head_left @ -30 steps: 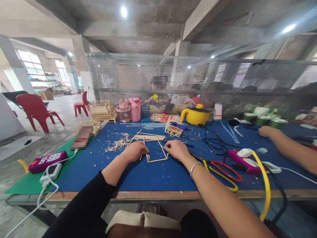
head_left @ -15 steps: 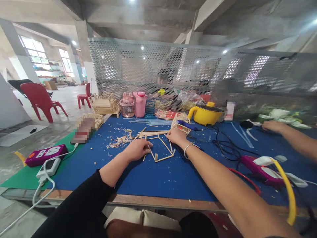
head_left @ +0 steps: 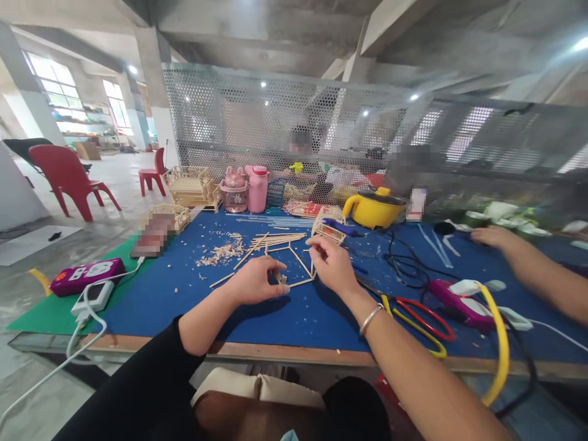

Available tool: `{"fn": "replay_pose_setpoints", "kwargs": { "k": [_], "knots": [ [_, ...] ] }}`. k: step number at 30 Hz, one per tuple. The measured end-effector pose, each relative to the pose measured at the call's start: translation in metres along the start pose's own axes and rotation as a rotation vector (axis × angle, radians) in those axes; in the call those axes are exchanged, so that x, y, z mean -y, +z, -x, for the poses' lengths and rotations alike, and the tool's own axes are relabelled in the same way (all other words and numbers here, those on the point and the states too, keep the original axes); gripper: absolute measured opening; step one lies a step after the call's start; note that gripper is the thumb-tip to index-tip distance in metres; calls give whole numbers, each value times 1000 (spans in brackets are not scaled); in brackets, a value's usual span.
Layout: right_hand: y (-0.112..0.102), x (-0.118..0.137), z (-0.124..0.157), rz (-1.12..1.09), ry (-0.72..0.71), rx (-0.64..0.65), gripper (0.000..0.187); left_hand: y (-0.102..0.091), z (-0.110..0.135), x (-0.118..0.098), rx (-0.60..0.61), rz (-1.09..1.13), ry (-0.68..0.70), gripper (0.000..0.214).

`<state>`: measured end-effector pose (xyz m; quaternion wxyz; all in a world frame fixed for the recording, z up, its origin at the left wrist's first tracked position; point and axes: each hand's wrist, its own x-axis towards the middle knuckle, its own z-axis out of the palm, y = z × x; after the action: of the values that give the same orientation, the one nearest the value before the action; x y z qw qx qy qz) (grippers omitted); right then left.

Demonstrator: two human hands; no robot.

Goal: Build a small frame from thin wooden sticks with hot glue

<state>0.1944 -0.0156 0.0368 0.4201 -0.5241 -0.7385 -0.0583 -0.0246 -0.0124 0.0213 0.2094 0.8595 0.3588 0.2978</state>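
Note:
A polygon frame of thin wooden sticks [head_left: 301, 283] lies on the blue table mat, between my hands. My left hand [head_left: 257, 280] is closed round its near left corner, with thumb and fingers on the short upright pieces there. Over the frame's right side is my right hand [head_left: 334, 264], its thumb and forefinger drawn together. A small pale piece shows by these fingertips, but what they hold is not clear. Behind the frame lies a bundle of loose wooden sticks [head_left: 287, 239]. Scissors with red and yellow handles [head_left: 425, 318] lie beside my right forearm.
Wood shavings [head_left: 227, 251] are scattered left of the sticks. A blue-handled tool [head_left: 340, 228] rests by a small stick structure [head_left: 321, 226]. Further back stand a yellow pot [head_left: 379, 210] and pink bottles [head_left: 258, 190]. Cables and a purple power strip [head_left: 459, 306] lie right, near another person's hand [head_left: 496, 237].
My left hand has moved right onto the frame's near corner. My right hand has come slightly nearer, uncovering the scissors. The view has shifted a little.

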Motion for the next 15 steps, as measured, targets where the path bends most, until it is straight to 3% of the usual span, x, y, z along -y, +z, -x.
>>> {"fn": "replay_pose_setpoints", "kwargs": {
  "k": [3, 8, 15],
  "knots": [
    [-2, 11, 15, -84, -114, 106, 19, 9, 2, -3, -21, 0, -86, 44],
    [2, 10, 14, -123, -48, 98, 16, 18, 0, -5, -27, 12, -123, 36],
    [10, 12, 16, -55, 23, 203, 15, 22, 0, -3, -16, 1, -112, 32]
  ]
}}
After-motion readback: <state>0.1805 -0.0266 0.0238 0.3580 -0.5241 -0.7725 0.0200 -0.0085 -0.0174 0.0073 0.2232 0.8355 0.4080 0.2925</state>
